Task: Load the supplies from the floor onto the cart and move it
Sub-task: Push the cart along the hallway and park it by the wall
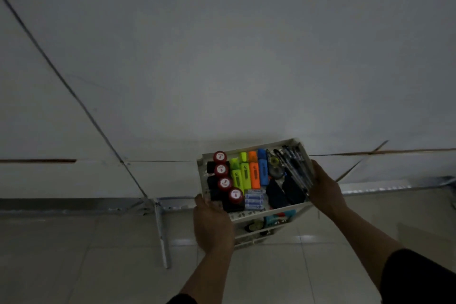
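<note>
Low in the frame's centre, the left hand (212, 226) and right hand (326, 189) clasp opposite edges of the loaded white tiered plastic cart (249, 149), so loading looks done; rolling it needs a steady two-sided push

The cart (269, 216) at lower centre looks like matt white plastic; the floor (74, 266) tiles are glossy, and the highlighters (249, 173) smooth plastic.

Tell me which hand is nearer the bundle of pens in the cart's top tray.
Right. The right hand grips the tray's right edge, right beside the pens. The left hand holds the near-left corner, across the tray from them.
</note>
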A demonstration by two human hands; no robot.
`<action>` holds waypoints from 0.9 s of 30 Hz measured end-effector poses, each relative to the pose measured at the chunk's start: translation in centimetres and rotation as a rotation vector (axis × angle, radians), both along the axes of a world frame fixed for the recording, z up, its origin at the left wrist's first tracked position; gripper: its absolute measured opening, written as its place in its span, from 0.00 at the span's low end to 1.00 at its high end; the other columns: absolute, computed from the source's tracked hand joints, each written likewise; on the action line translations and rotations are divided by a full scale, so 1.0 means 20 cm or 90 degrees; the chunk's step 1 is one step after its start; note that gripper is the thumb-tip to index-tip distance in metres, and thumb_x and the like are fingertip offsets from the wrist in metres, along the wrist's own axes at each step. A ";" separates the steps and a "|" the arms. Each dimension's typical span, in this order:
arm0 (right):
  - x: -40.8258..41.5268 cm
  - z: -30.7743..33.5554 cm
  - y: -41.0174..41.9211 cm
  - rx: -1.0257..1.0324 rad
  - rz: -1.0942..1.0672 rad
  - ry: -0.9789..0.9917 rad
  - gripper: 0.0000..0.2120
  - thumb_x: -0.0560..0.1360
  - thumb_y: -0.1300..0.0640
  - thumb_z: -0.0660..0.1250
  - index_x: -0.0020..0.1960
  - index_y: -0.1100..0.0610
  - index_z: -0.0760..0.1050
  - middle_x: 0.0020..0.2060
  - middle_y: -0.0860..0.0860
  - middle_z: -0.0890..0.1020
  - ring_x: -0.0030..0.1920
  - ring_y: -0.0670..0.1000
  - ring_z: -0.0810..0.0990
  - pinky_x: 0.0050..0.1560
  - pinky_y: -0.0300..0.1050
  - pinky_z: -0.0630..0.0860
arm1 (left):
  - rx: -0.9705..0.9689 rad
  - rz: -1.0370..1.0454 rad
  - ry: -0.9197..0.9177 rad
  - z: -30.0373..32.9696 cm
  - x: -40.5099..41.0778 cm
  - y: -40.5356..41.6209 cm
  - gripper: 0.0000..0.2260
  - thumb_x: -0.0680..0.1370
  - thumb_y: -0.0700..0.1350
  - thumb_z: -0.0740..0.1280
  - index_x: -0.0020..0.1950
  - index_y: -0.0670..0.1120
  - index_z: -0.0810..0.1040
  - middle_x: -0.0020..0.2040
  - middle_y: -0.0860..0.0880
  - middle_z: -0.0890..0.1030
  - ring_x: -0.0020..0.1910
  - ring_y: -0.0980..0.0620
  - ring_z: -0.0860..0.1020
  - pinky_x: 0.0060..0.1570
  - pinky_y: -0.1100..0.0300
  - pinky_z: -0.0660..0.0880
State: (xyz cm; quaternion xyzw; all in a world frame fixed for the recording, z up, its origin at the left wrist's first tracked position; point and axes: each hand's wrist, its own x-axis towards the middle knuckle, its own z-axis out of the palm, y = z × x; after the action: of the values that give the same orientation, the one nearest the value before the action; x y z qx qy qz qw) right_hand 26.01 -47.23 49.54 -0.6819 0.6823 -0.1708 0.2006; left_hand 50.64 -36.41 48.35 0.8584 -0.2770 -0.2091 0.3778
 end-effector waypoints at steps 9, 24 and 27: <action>-0.06 -0.03 -0.02 -0.010 -0.019 -0.105 0.27 0.73 0.59 0.68 0.69 0.48 0.66 0.47 0.55 0.84 0.44 0.59 0.83 0.43 0.46 0.78 | 0.018 -0.025 -0.026 0.01 -0.03 -0.07 0.10 0.83 0.47 0.49 0.50 0.48 0.68 0.44 0.41 0.80 0.37 0.44 0.77 0.32 0.57 0.67; 0.04 -0.06 0.01 -0.073 -0.099 -0.198 0.19 0.73 0.55 0.70 0.62 0.52 0.68 0.42 0.49 0.80 0.36 0.50 0.78 0.32 0.38 0.70 | 0.024 -0.146 -0.109 -0.02 0.18 -0.36 0.10 0.83 0.47 0.51 0.48 0.46 0.70 0.38 0.45 0.77 0.35 0.43 0.76 0.32 0.53 0.71; 0.05 -0.07 0.00 -0.074 -0.109 -0.182 0.21 0.73 0.56 0.71 0.62 0.52 0.68 0.41 0.50 0.80 0.35 0.51 0.78 0.33 0.40 0.72 | 0.016 -0.145 -0.114 -0.03 0.19 -0.38 0.11 0.83 0.48 0.52 0.48 0.46 0.70 0.37 0.45 0.78 0.35 0.43 0.76 0.33 0.53 0.73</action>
State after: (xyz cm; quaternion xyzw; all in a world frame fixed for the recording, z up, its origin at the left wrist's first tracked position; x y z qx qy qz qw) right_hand 26.99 -47.25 48.22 -0.6003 0.6915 -0.3217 0.2407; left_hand 54.41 -44.00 47.82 0.8411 -0.4029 -0.1763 0.3148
